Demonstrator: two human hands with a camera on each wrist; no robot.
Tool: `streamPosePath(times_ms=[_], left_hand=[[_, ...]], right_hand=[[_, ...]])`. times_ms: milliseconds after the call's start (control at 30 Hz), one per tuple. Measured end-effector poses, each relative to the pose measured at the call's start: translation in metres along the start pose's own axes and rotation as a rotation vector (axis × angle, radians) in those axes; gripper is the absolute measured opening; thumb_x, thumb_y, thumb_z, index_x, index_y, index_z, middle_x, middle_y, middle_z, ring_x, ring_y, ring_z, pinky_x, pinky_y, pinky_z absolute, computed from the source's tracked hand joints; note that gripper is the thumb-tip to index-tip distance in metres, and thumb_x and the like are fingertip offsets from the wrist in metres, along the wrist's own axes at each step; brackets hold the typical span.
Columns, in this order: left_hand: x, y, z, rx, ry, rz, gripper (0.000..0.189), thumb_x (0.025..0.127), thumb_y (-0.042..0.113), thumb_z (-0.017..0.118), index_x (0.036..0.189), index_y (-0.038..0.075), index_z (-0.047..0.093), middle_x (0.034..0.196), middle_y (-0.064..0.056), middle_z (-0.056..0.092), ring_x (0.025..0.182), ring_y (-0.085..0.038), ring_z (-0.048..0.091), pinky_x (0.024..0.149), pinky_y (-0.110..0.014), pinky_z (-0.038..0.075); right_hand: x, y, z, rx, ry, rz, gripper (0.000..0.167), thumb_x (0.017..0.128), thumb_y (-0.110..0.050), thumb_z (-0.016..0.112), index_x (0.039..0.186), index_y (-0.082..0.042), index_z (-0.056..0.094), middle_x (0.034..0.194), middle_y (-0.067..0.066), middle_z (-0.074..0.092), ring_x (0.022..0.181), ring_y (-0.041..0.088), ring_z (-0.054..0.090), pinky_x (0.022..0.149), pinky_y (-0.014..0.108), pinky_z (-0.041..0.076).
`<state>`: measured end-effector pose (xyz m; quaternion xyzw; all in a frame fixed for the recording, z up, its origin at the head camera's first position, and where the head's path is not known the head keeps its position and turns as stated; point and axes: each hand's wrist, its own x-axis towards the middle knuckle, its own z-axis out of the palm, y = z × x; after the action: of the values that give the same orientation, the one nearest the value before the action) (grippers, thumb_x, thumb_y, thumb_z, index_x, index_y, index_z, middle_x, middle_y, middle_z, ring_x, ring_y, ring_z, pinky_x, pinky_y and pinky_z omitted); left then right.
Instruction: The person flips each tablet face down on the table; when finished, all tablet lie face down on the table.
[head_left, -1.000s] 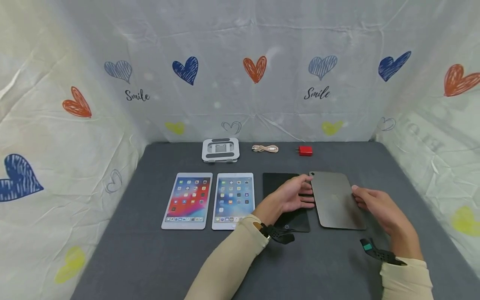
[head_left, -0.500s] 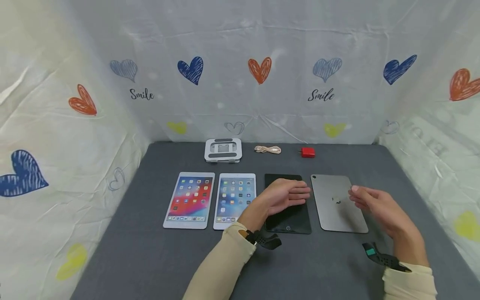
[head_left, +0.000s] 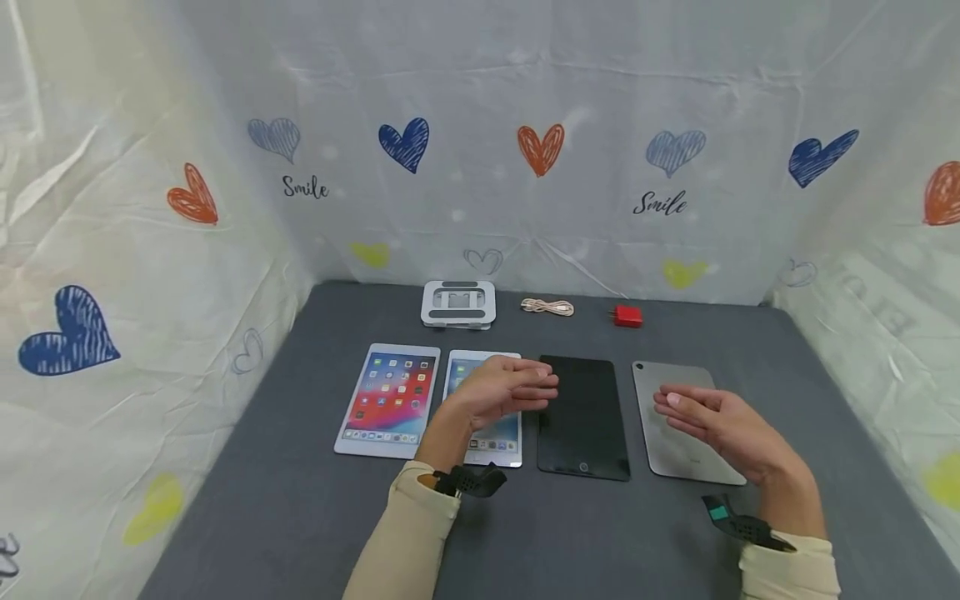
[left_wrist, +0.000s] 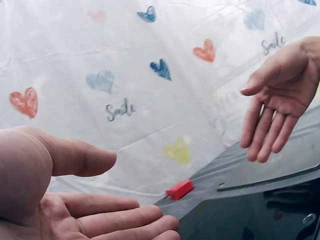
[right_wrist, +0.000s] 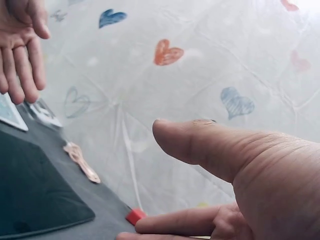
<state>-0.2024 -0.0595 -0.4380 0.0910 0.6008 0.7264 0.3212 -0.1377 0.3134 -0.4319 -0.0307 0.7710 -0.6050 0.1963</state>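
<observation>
My left hand point(head_left: 497, 393) hovers with straight fingers over a white tablet point(head_left: 501, 432) showing app icons, hiding much of its screen. My right hand point(head_left: 723, 427), empty and with fingers extended, overlaps a grey tablet point(head_left: 678, 454) lying back side up. Between the two hands lies a black tablet point(head_left: 583, 417) with a dark screen and a round home button. Furthest left is another white tablet point(head_left: 390, 396) with a red and blue screen. In the left wrist view both palms face each other, the left hand point(left_wrist: 100, 210) holding nothing.
Along the back of the dark grey table point(head_left: 285, 517) lie a folded white-and-grey stand point(head_left: 458, 304), a bundled pale cable point(head_left: 547, 307) and a red charger plug point(head_left: 627, 316). A white cloth point(head_left: 480, 75) printed with hearts hangs around the back and sides.
My left hand has moved left, from the grey tablet's edge across the black tablet to the white one. My right hand has let go of the grey tablet's edge and moved left over it.
</observation>
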Motion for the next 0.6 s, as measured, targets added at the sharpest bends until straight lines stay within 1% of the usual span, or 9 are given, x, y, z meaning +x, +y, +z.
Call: streamPosePath(times_ms=[67, 167, 300, 400, 533, 600], left_hand=[[-0.004, 0.001, -0.008, 0.034, 0.034, -0.012, 0.049, 0.113, 0.019, 0.063, 0.153, -0.008, 0.056, 0.155, -0.029, 0.061, 0.136, -0.037, 0.069, 0.112, -0.045, 0.058], [-0.007, 0.000, -0.016, 0.079, 0.051, -0.035, 0.051, 0.114, 0.021, 0.062, 0.154, -0.009, 0.054, 0.154, -0.029, 0.061, 0.136, -0.039, 0.069, 0.114, -0.046, 0.057], [-0.008, 0.000, -0.021, 0.115, 0.067, -0.068, 0.048, 0.114, 0.021, 0.062, 0.151, -0.010, 0.057, 0.153, -0.029, 0.062, 0.138, -0.041, 0.067, 0.115, -0.048, 0.056], [-0.007, -0.002, -0.022, 0.151, 0.086, -0.083, 0.047, 0.112, 0.021, 0.065, 0.148, -0.010, 0.061, 0.148, -0.028, 0.065, 0.135, -0.041, 0.069, 0.113, -0.049, 0.058], [-0.003, -0.005, -0.021, 0.198, 0.095, -0.108, 0.047, 0.110, 0.022, 0.069, 0.145, -0.008, 0.064, 0.144, -0.026, 0.068, 0.130, -0.040, 0.073, 0.109, -0.048, 0.061], [0.000, -0.007, -0.021, 0.206, 0.089, -0.122, 0.048, 0.110, 0.023, 0.069, 0.145, -0.009, 0.064, 0.144, -0.026, 0.069, 0.130, -0.039, 0.073, 0.109, -0.047, 0.062]], right_hand=[[0.005, 0.001, 0.006, 0.001, -0.016, -0.006, 0.068, 0.117, -0.029, 0.056, 0.164, 0.014, 0.033, 0.168, 0.032, 0.043, 0.129, -0.003, 0.067, 0.106, 0.019, 0.059], [0.009, 0.003, 0.013, 0.016, -0.040, 0.011, 0.070, 0.117, -0.031, 0.055, 0.165, 0.014, 0.031, 0.170, 0.034, 0.038, 0.132, 0.000, 0.067, 0.108, 0.021, 0.058], [0.015, 0.004, 0.021, 0.024, -0.063, 0.038, 0.071, 0.117, -0.033, 0.056, 0.165, 0.014, 0.031, 0.170, 0.033, 0.040, 0.139, 0.010, 0.066, 0.112, 0.024, 0.057], [0.018, 0.003, 0.025, 0.013, -0.051, 0.056, 0.071, 0.116, -0.033, 0.057, 0.164, 0.014, 0.033, 0.168, 0.032, 0.043, 0.143, 0.020, 0.064, 0.112, 0.026, 0.058], [0.021, 0.002, 0.030, -0.025, -0.033, 0.095, 0.075, 0.115, -0.037, 0.059, 0.164, 0.014, 0.033, 0.167, 0.032, 0.045, 0.149, 0.034, 0.059, 0.114, 0.029, 0.057], [0.023, 0.002, 0.032, -0.044, -0.026, 0.114, 0.076, 0.115, -0.039, 0.059, 0.164, 0.014, 0.033, 0.166, 0.031, 0.046, 0.151, 0.038, 0.056, 0.116, 0.032, 0.056]])
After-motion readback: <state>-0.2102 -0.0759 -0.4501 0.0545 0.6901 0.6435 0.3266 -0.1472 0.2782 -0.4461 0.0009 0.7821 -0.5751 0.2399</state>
